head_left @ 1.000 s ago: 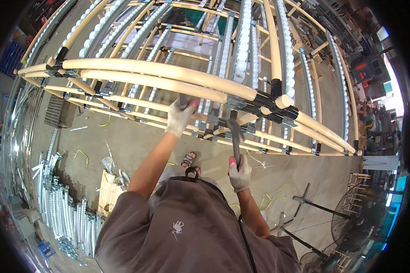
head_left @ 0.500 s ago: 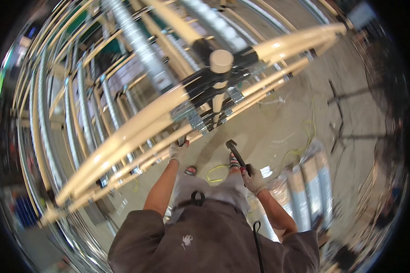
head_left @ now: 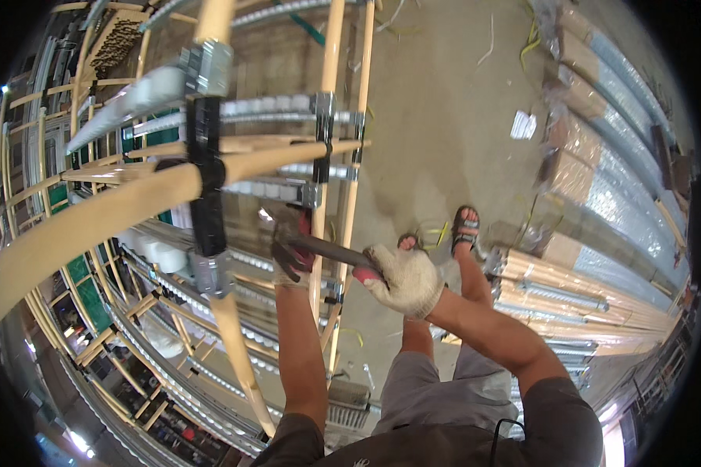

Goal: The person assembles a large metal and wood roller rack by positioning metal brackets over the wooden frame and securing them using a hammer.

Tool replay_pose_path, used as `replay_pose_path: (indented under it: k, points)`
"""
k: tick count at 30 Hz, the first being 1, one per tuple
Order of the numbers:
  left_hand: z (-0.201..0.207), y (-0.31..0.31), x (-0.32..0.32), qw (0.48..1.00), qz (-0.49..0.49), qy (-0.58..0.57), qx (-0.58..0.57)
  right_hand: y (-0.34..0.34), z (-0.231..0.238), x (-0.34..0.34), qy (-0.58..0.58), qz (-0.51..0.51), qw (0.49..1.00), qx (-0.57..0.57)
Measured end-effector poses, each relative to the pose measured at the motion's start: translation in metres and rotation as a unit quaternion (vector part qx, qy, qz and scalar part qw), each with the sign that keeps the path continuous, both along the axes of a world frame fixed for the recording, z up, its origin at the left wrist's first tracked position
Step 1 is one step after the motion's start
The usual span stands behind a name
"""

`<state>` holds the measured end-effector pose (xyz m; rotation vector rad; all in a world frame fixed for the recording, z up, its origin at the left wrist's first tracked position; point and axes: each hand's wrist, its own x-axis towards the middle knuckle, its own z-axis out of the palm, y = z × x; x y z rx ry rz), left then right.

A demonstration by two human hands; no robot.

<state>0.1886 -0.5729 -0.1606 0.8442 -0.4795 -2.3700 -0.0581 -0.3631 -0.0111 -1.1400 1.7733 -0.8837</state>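
My right hand point(head_left: 405, 282), in a white knitted glove with red at the fingers, is closed round the handle of a dark hammer point(head_left: 336, 251). The hammer's head points left and overlaps my left hand point(head_left: 287, 268) in the picture. That hand, gloved too, is up against the side of a rack of cream pipes point(head_left: 329, 70); its fingers are blurred and partly hidden behind the hammer. Just above it, a roller track point(head_left: 265, 191) with white rollers ends in a metal bracket point(head_left: 311, 192) on the rack. A black pipe joint point(head_left: 205, 175) is nearer to me.
More pipe frames and roller tracks fill the left side. On the right lie wrapped bundles of cream pipes point(head_left: 553, 284) and long plastic-wrapped packages point(head_left: 600, 167). A sheet of paper point(head_left: 523, 125) and yellow strapping point(head_left: 530, 43) lie on the concrete floor.
My view has turned and come closer to the rack, which now stands at the left. My right hand has brought the hammer leftward, over beside my left hand.
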Motion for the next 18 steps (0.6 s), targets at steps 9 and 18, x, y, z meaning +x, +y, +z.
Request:
replay_pose_path:
  k: [9,18]
  points:
    - [0.025,0.008,-0.033,0.95,-0.12,-0.212,-0.196,-0.022,0.009,-0.012,0.016,0.049,0.992,0.113]
    - [0.041,0.004,-0.062,0.995,-0.063,-0.055,0.062,-0.023,-0.003,-0.014,0.039,0.009,0.994,0.106]
